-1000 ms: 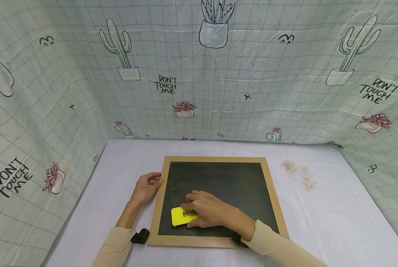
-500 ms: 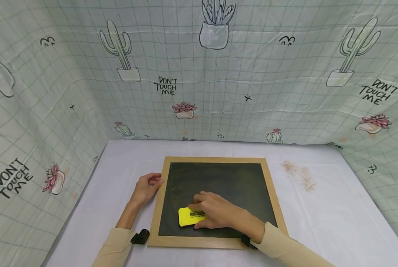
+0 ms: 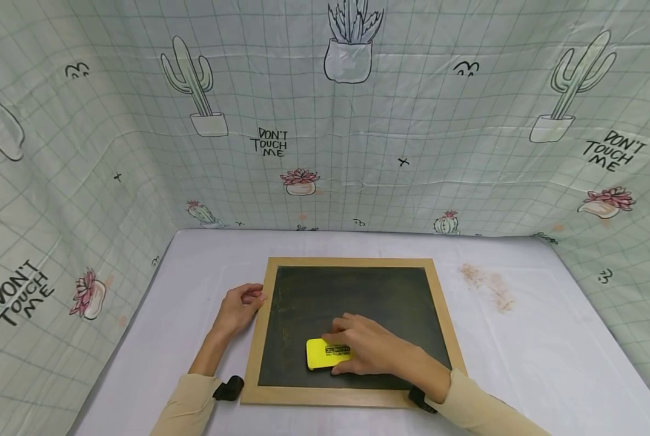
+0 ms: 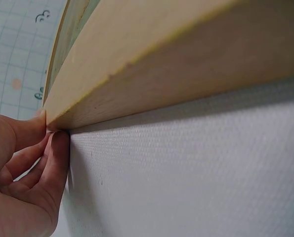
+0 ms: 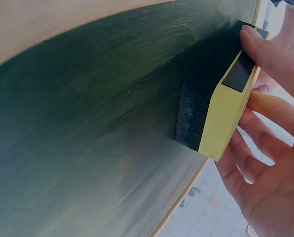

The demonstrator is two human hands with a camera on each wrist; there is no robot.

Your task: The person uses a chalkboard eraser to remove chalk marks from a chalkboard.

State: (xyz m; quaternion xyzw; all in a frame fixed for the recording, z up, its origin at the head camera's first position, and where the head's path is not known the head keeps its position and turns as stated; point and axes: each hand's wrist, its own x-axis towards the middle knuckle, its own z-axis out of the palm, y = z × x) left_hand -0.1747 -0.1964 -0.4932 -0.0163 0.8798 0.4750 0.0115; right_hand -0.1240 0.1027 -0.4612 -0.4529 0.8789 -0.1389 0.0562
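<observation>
A small blackboard (image 3: 352, 297) in a pale wooden frame lies on the white table. My right hand (image 3: 374, 345) grips a yellow board eraser (image 3: 316, 354) over its lower half, thumb on the near side. In the right wrist view, the eraser's dark felt (image 5: 191, 113) faces the board, and fingers hold the yellow back from both sides. Faint streaks show on the dark surface. At the left side of the frame, my left hand (image 3: 237, 310) holds the edge. Up close in the left wrist view, thumb and curled fingers pinch the wooden frame (image 4: 112, 94) low by the tabletop.
A cloth wall (image 3: 335, 133) printed with a grid and cacti rises behind and beside the table. Brownish stains (image 3: 488, 284) mark the white tablecloth to the right of the board. A black wrist device (image 3: 229, 389) sits by the left sleeve.
My right hand has slid the eraser to the right along the lower part of the blackboard. My left hand keeps its place at the frame.
</observation>
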